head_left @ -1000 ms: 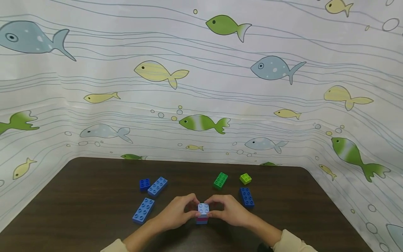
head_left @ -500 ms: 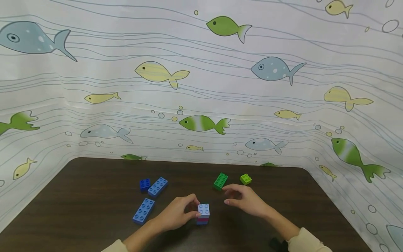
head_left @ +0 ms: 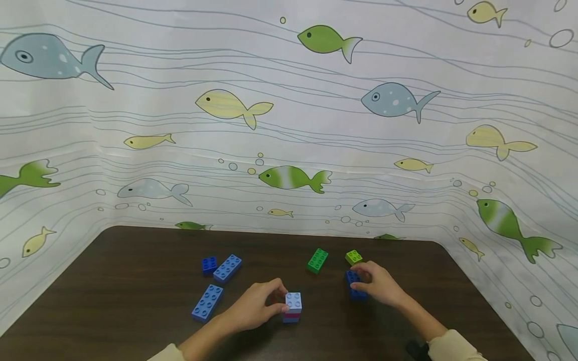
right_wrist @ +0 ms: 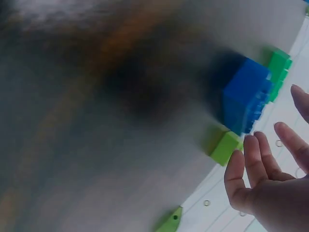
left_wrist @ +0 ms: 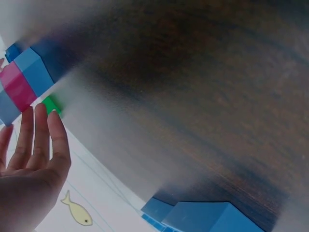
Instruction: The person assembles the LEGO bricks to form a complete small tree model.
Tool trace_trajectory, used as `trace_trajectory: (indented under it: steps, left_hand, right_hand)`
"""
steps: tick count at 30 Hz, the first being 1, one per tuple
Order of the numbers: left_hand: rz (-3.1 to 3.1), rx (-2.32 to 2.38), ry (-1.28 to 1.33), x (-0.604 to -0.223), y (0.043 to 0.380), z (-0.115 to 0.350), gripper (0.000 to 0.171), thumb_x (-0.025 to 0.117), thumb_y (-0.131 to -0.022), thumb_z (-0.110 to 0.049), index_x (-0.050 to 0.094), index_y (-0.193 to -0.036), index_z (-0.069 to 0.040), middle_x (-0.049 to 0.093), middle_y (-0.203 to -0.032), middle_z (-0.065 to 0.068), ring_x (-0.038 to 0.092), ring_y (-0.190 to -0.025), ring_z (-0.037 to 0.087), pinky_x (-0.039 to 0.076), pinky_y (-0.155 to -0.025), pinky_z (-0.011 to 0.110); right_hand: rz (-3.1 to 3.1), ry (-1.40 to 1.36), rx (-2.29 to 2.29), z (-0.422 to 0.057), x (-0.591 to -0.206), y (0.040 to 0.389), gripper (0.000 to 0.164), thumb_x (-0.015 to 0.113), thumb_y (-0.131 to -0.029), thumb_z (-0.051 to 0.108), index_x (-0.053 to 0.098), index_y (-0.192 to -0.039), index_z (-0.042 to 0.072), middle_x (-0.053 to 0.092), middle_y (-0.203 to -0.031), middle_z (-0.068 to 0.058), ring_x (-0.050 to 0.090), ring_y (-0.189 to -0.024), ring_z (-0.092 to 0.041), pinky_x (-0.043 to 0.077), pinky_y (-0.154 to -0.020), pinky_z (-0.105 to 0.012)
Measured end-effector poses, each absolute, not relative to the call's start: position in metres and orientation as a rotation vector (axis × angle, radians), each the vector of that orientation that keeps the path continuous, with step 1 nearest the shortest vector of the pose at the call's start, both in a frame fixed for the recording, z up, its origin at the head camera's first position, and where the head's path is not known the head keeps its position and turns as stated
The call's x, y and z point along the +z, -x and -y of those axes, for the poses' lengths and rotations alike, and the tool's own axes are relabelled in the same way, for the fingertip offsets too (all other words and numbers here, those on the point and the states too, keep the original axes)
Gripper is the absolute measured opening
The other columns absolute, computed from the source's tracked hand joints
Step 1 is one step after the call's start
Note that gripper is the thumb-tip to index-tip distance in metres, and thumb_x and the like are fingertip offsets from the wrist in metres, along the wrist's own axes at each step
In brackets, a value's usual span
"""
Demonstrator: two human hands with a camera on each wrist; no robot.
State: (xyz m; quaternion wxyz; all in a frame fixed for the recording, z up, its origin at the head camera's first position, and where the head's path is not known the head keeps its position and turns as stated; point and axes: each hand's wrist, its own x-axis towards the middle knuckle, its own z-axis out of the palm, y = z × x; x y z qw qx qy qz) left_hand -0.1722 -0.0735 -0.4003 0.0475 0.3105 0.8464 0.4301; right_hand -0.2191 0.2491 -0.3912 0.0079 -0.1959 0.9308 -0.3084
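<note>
In the head view a small stack of toy building bricks [head_left: 293,302] stands upright at the table's middle, pale blue on top, magenta between, blue below. My left hand [head_left: 256,307] pinches its left side, thumb at the front corner and index finger at the back. The left wrist view shows the stack's layers [left_wrist: 19,86] side-on, by the fingertips of my left hand [left_wrist: 36,169]. To the right, my right hand [head_left: 380,287] hovers at a dark blue brick [head_left: 358,295], thumb and fingers spread over its studs. The right wrist view shows this blue brick [right_wrist: 241,96] just beyond the fingertips.
A green brick [head_left: 318,260] and a small lime brick [head_left: 353,257] lie behind, on the right. Left of the stack are a small dark blue brick [head_left: 209,265] and two longer blue bricks, one nearer [head_left: 207,303]. A fish-print sheet [head_left: 289,140] rises behind the dark table [head_left: 113,291].
My right hand has left the stack and moved right, past the green brick, to the dark blue brick. The left hand has stayed at the stack.
</note>
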Motion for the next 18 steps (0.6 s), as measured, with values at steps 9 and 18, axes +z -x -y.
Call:
trace_trajectory:
  steps: [9,18]
  left_hand:
    - [-2.571,1.318,-0.941,-0.4,0.172,0.074,0.019,0.063,-0.086,-0.023,0.055,-0.098,-0.011,0.064,-0.096,0.004,0.061,-0.085,0.015,0.05,-0.072,0.031]
    - [-2.564,1.326,-0.931,-0.4,0.172,0.073,0.019,0.064,-0.086,-0.023,0.055,-0.098,-0.011,0.064,-0.096,0.003,0.061,-0.086,0.017,0.05,-0.072,0.033]
  right_hand:
    - [-2.928,0.455,-0.977,-0.248,-0.402,0.217,0.041,0.076,-0.073,0.013,0.06,-0.11,0.001,0.047,-0.095,-0.007,0.043,-0.08,-0.019,0.038,-0.063,-0.031]
    - [-2.902,0.54,-0.978,-0.252,-0.404,0.219,0.04,0.074,-0.074,0.009,0.059,-0.111,0.002,0.054,-0.105,-0.008,0.052,-0.093,-0.027,0.045,-0.077,-0.043]
